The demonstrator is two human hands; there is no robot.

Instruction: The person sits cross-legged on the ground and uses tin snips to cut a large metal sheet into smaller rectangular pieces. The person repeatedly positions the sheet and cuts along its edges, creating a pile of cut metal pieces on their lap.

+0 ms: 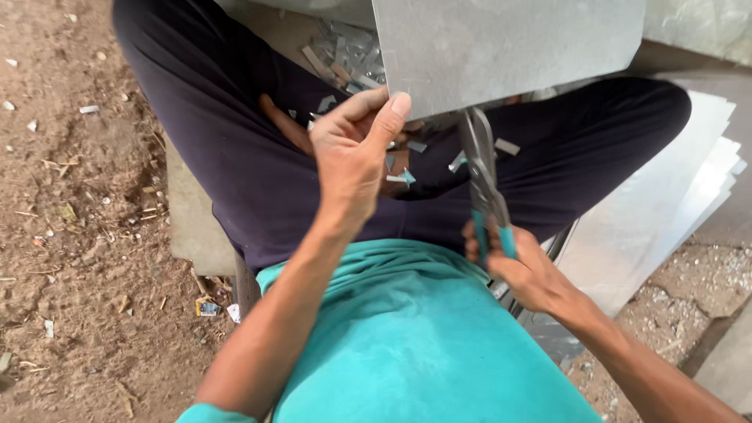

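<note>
A grey metal sheet [501, 47] is held up in front of me, over my crossed legs in dark trousers. My left hand [352, 153] grips its lower left corner, thumb on the near face. My right hand [513, 262] is closed on the teal handles of metal snips [484, 176]. The snips point up, and their blades meet the sheet's lower edge near its middle. Small metal offcuts [345, 66] lie on my lap and on the ground beyond it.
A stack of pale metal sheets [674, 196] lies on the ground at the right. Bare dirt ground [70, 235] with scattered bits of debris fills the left side. A flat slab [192, 227] sits under my left leg.
</note>
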